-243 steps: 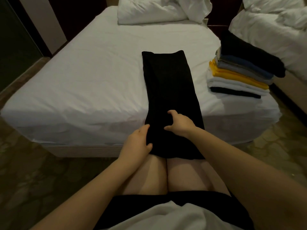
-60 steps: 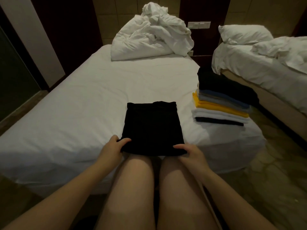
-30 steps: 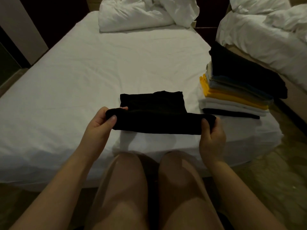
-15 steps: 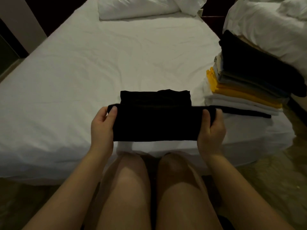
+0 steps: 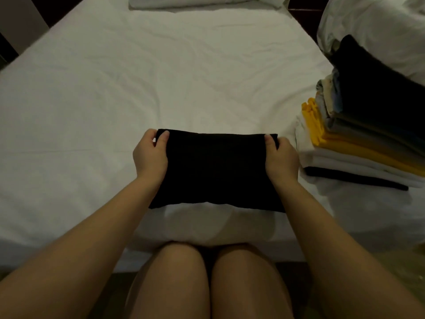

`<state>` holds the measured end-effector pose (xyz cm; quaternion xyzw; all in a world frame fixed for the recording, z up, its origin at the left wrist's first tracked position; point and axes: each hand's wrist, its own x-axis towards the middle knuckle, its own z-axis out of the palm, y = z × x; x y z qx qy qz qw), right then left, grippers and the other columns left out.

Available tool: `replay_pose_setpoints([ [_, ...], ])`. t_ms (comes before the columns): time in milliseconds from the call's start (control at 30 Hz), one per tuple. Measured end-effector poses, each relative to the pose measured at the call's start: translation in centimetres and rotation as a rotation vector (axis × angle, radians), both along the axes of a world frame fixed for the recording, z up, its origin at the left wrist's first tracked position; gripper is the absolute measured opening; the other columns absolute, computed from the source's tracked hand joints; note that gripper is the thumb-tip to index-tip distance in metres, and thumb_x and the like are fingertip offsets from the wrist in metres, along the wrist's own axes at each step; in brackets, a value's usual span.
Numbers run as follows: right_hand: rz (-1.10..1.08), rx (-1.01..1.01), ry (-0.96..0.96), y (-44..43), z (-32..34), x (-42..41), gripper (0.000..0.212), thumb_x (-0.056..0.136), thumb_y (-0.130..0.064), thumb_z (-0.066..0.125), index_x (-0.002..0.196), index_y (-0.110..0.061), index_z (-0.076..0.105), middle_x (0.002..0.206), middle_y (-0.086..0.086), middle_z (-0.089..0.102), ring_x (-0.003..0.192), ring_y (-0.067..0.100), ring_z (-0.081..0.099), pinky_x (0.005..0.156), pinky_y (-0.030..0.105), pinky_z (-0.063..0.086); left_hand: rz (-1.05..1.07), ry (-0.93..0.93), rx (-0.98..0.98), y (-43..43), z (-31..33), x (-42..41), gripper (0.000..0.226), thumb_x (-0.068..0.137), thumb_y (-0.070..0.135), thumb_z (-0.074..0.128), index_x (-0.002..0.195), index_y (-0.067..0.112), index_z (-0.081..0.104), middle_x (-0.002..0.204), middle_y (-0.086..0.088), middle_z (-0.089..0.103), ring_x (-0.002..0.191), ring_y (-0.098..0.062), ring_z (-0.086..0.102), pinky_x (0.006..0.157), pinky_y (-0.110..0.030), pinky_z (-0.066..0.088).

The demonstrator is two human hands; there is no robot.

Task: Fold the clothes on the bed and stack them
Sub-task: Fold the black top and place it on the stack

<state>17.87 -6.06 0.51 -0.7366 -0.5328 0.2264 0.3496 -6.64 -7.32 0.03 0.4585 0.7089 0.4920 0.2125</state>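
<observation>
- Two hands are gripping one folded black garment (image 5: 216, 169) by its far corners: the left hand (image 5: 150, 155) is pinching the far-left corner and the right hand (image 5: 281, 157) the far-right corner.
- Each thumb is lying on top of the cloth, the left thumb (image 5: 163, 137) and the right thumb (image 5: 269, 140) both sitting at the far edge, while the other fingers are curling under the fabric.
- The garment is sitting on the near part of the white bed (image 5: 161, 77), between the two hands, with its near edge lying just short of the mattress edge; whether the far edge is touching the sheet is hard to tell.
- Most of each hand's fingers are hiding under the cloth, and the garment's folds are vanishing into its flat black.
- One stack of folded clothes (image 5: 358, 134) is standing on the bed to the right, near the right hand but apart from it, and the frame is cutting off its right side.
- Five colour bands are showing in the stack: black on top, grey-blue, yellow, white, and a thin black piece at the bottom; the exact number of pieces is unclear.
- One second bed (image 5: 379, 24) is showing at the far right, partly cut off.
- Two bare knees (image 5: 179, 279) are sitting at the near edge.
</observation>
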Motion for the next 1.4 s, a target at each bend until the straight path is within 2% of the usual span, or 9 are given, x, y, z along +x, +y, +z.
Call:
replay_pose_setpoints([
  [300,-0.016,0.000,0.006,0.9,-0.5,0.3,0.032,0.099,-0.038,0.037,0.087,-0.010,0.048,0.081,0.002,0.049,0.076,0.019,0.045,0.062,0.029,0.026,0.002,0.073,0.041,1.3,0.5,0.2,0.011,0.095,0.028,0.049,0.088,0.020,0.052,0.068,0.012,0.052,0.063,-0.004,0.048,0.052,-0.006,0.033],
  [433,-0.027,0.021,0.063,0.5,0.1,0.3,0.031,0.100,-0.035,0.038,0.086,-0.009,0.047,0.071,-0.004,0.045,0.074,0.020,0.047,0.054,0.032,0.018,-0.012,0.119,0.023,1.3,1.1,0.4,0.011,0.095,0.028,0.048,0.090,0.018,0.051,0.075,0.003,0.055,0.069,-0.013,0.050,0.054,-0.018,0.029],
  [500,-0.004,0.004,0.032,0.4,0.3,0.4,0.026,0.099,-0.032,0.041,0.095,-0.009,0.052,0.087,0.003,0.057,0.090,0.027,0.054,0.059,0.026,0.023,-0.030,0.195,-0.138,1.2,0.8,0.2,0.017,0.095,0.030,0.048,0.099,0.013,0.051,0.091,-0.004,0.058,0.082,-0.019,0.052,0.064,-0.019,0.029],
  [600,0.040,0.020,-0.062,-0.4,1.8,0.4,0.038,0.097,-0.032,0.046,0.130,-0.012,0.046,0.129,0.010,0.052,0.118,0.029,0.048,0.092,0.033,0.039,-0.055,0.298,-0.218,0.4,1.8,0.4,0.038,0.094,0.033,0.049,0.124,0.010,0.042,0.124,-0.011,0.051,0.108,-0.027,0.049,0.085,-0.035,0.039],
  [767,0.263,0.238,-0.457,-4.3,3.0,-5.3,0.046,0.096,-0.034,0.038,0.140,-0.026,0.039,0.147,0.001,0.038,0.137,0.022,0.029,0.112,0.046,0.017,-0.243,0.771,0.077,-3.1,2.2,5.4,0.049,0.089,0.037,0.035,0.127,0.012,0.055,0.133,-0.013,0.052,0.124,-0.031,0.047,0.101,-0.051,0.035],
  [933,0.390,-0.178,-0.631,-2.8,-1.5,-5.9,0.053,0.098,-0.049,0.019,0.149,-0.035,0.013,0.158,-0.007,0.008,0.145,0.016,0.002,0.115,0.048,-0.003,-0.427,0.914,-0.301,-2.5,-1.3,6.2,0.051,0.097,0.046,0.017,0.144,0.032,0.031,0.153,0.007,0.027,0.143,-0.015,0.014,0.114,-0.047,0.006],
  [1033,0.276,-0.198,-0.589,-2.4,-1.2,-4.7,0.068,0.090,-0.066,0.025,0.149,-0.036,0.009,0.159,-0.002,0.000,0.145,0.024,-0.004,0.113,0.052,0.000,-0.314,0.819,-0.431,-1.3,-0.4,4.7,0.058,0.093,0.059,0.026,0.146,0.039,0.019,0.158,-0.002,0.010,0.144,-0.024,0.007,0.113,-0.050,0.009],
  [1133,0.135,-0.260,-0.406,-3.5,-0.7,-2.5,0.086,0.082,-0.074,0.035,0.149,-0.033,0.001,0.157,0.011,-0.002,0.143,0.035,0.004,0.113,0.050,0.012,-0.161,0.628,-0.562,-2.0,0.6,1.9,0.076,0.083,0.072,0.033,0.148,0.038,0.010,0.146,-0.019,0.028,0.132,-0.037,0.030,0.104,-0.047,0.029],
  [1400,0.279,-0.261,0.503,-5.1,2.4,0.6,0.060,0.083,-0.024,0.070,0.135,-0.035,0.042,0.130,0.003,0.052,0.102,0.016,0.059,0.078,0.026,0.054,-0.409,-0.151,-0.307,-4.7,2.7,0.8,0.066,0.089,0.031,0.061,0.145,0.037,0.027,0.142,0.002,0.043,0.121,-0.018,0.047,0.092,-0.026,0.039],
])
